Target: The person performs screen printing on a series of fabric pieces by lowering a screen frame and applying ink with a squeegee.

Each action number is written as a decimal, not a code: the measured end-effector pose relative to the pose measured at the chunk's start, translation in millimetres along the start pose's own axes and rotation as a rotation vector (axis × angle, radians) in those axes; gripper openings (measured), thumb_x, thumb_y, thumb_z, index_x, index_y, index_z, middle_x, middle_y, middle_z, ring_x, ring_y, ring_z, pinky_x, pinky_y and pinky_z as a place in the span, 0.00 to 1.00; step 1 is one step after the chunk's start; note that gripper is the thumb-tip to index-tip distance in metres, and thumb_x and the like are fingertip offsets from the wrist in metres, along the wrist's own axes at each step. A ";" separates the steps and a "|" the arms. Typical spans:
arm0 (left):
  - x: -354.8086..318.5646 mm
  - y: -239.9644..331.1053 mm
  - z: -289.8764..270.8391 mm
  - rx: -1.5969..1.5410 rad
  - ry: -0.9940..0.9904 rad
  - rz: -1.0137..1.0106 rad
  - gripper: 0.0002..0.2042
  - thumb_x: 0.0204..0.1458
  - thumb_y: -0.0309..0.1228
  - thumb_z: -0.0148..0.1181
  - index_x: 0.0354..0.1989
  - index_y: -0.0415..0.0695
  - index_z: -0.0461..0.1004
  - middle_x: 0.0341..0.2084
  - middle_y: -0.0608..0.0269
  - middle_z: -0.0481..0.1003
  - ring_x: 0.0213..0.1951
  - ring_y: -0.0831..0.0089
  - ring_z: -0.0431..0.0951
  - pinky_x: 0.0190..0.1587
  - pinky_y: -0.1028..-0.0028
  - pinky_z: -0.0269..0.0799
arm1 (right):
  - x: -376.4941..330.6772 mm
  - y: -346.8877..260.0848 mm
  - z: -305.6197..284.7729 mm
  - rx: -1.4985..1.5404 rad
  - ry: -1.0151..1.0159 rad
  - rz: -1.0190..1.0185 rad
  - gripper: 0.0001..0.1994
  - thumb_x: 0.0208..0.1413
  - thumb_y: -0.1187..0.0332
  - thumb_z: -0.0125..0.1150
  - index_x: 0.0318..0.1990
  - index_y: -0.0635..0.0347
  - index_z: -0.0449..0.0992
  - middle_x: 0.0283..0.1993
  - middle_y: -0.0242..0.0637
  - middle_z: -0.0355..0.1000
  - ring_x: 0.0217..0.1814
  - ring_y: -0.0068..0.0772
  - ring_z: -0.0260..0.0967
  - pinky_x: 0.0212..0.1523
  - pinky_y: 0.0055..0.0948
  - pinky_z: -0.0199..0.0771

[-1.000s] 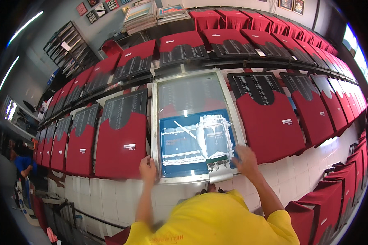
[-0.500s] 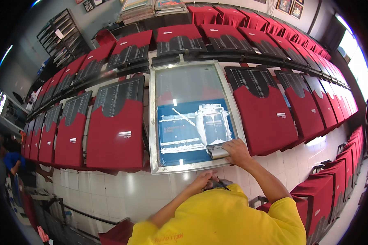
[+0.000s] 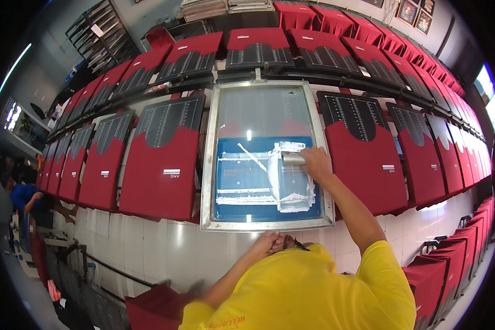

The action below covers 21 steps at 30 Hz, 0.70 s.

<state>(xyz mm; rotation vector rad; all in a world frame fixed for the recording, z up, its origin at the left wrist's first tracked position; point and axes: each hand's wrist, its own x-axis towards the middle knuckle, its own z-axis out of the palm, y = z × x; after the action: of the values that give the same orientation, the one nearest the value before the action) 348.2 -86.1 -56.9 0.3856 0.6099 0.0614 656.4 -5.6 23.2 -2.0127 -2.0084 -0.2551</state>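
Note:
My right hand (image 3: 317,164) is closed around a short metal-handled squeegee (image 3: 292,158), held on the right part of a framed printing screen (image 3: 237,213). White ink (image 3: 294,207) is streaked over the screen's blue mesh, in bands on the left and a block on the right. Through the upper, paler mesh a dark board shows faintly. Just off the near edge of the frame, close to my body, my left hand (image 3: 268,242) has its fingers curled; whether anything is in them is hidden.
Boards dressed in red shirts stand in rows, with a red shirt (image 3: 158,165) left of the screen and another shirt (image 3: 363,159) to its right. A dark rail (image 3: 203,82) runs behind. More red fabric (image 3: 434,275) hangs at lower right. Another person (image 3: 25,195) is at far left.
My right hand has pushed the squeegee away from me, from the near edge of the screen to the top of the white ink block. My left hand stays near my body.

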 end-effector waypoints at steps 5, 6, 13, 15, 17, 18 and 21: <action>4.0 3.1 6.0 0.008 0.054 -0.027 0.11 0.69 0.33 0.42 0.43 0.37 0.65 0.21 0.68 0.64 0.18 0.82 0.57 0.17 0.81 0.53 | 65.9 73.9 -6.3 0.347 -0.513 0.248 0.24 0.30 0.60 0.75 0.38 0.66 0.82 0.31 0.47 0.79 0.32 0.47 0.77 0.37 0.40 0.76; 0.9 4.3 7.5 -0.029 0.075 -0.030 0.10 0.69 0.32 0.42 0.44 0.36 0.65 0.22 0.68 0.64 0.18 0.82 0.57 0.18 0.81 0.53 | 69.9 68.2 -12.3 0.382 -0.627 0.265 0.25 0.30 0.60 0.75 0.40 0.66 0.82 0.32 0.47 0.79 0.33 0.43 0.78 0.38 0.37 0.77; 3.7 -0.8 -0.8 0.004 0.039 -0.009 0.13 0.67 0.31 0.46 0.52 0.33 0.66 0.25 0.65 0.69 0.20 0.81 0.60 0.21 0.81 0.57 | -43.6 -30.9 -61.3 0.228 -0.503 0.170 0.15 0.43 0.67 0.67 0.40 0.59 0.78 0.37 0.46 0.77 0.40 0.49 0.76 0.42 0.44 0.74; -0.5 6.9 9.9 0.052 0.039 -0.023 0.16 0.66 0.31 0.48 0.55 0.32 0.66 0.26 0.64 0.71 0.21 0.81 0.62 0.24 0.80 0.61 | -103.1 -52.6 -34.3 0.090 -0.107 -0.008 0.11 0.41 0.73 0.64 0.36 0.57 0.76 0.40 0.40 0.75 0.41 0.44 0.72 0.41 0.42 0.69; -8.7 5.4 12.2 -0.164 -0.087 -0.015 0.17 0.65 0.31 0.51 0.56 0.31 0.66 0.28 0.64 0.72 0.24 0.80 0.66 0.28 0.79 0.63 | -112.9 -63.6 -31.2 0.070 0.014 -0.013 0.12 0.39 0.75 0.63 0.36 0.56 0.75 0.40 0.37 0.74 0.42 0.41 0.70 0.40 0.40 0.66; -11.5 4.0 11.9 -0.272 -0.148 -0.011 0.18 0.64 0.31 0.52 0.57 0.31 0.66 0.29 0.64 0.73 0.25 0.80 0.68 0.31 0.79 0.65 | -116.3 -70.2 -32.8 0.059 0.075 -0.013 0.13 0.39 0.76 0.63 0.36 0.56 0.74 0.40 0.35 0.73 0.42 0.40 0.69 0.40 0.40 0.65; -19.1 7.7 2.8 0.120 -0.183 0.043 0.20 0.64 0.34 0.52 0.59 0.33 0.65 0.38 0.59 0.75 0.36 0.72 0.74 0.42 0.74 0.69 | -113.2 -74.8 -48.3 0.090 0.003 0.004 0.16 0.38 0.76 0.64 0.38 0.57 0.74 0.42 0.35 0.73 0.45 0.40 0.69 0.43 0.39 0.64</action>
<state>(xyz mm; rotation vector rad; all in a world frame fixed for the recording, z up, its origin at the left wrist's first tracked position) 334.5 -83.1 -41.5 0.5149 0.4258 0.0304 583.8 -129.1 38.0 -1.9599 -1.9777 -0.1645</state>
